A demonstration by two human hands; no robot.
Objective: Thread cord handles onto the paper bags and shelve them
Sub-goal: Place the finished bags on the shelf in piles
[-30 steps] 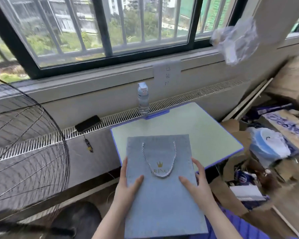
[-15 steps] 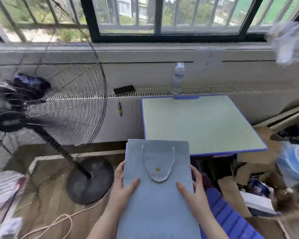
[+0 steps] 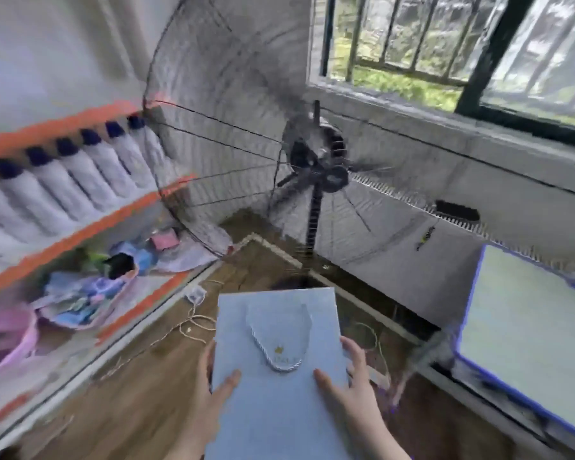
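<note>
A flat pale blue paper bag (image 3: 276,403) with a gold crown mark is held out in front of me above the wooden floor. Its white twisted cord handle (image 3: 281,355) lies looped on the upper face. My left hand (image 3: 210,390) grips the bag's left edge, thumb on top. My right hand (image 3: 352,383) grips the right edge the same way. An orange-edged shelf unit (image 3: 80,230) stands at the left, apart from the bag.
The shelves hold a row of white bottles with dark caps (image 3: 67,180) and, lower down, coloured packets and a pink basin (image 3: 10,336). A large standing fan (image 3: 312,167) is straight ahead. The green table (image 3: 528,336) is at the right. Loose cord (image 3: 193,323) lies on the floor.
The view has swung left, away from the table and towards the shelf unit and fan. Both hands keep the same hold on the bag, which has moved left off the table.
</note>
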